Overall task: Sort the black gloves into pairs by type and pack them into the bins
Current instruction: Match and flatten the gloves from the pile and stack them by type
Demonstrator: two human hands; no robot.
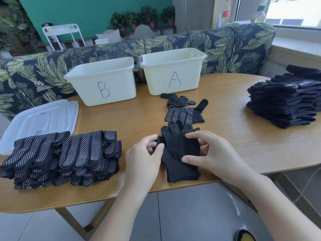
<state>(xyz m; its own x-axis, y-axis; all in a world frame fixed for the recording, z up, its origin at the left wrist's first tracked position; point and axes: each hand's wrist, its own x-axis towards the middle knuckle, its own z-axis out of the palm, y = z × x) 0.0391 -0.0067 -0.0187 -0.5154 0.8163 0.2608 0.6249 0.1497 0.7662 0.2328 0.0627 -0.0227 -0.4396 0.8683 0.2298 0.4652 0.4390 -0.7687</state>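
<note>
A plain black glove (180, 152) lies flat on the wooden table (243, 145), close to the near edge, with its fingers pointing toward the far side and its cuff toward the person. It looks like more than one glove laid on top of each other, but I cannot tell how many. The left hand (145, 153) pinches the glove's left side, at its thumb, between thumb and fingers. The right hand (206, 152) holds the glove's right side, with the thumb on top of the glove and the fingers curled at its edge. Just past this glove, toward the middle of the table, lies a dotted glove (182, 113) with a plain one partly over it. Two white bins stand at the far edge, side by side: the bin marked B (104, 80) on the left and the bin marked A (173, 70) on the right. A big pile of dotted gloves (64, 157) sits near the left end of the near edge. Behind it lie clear lids (40, 122). A tall stack of plain black gloves (284, 105) sits by the right edge.
</note>
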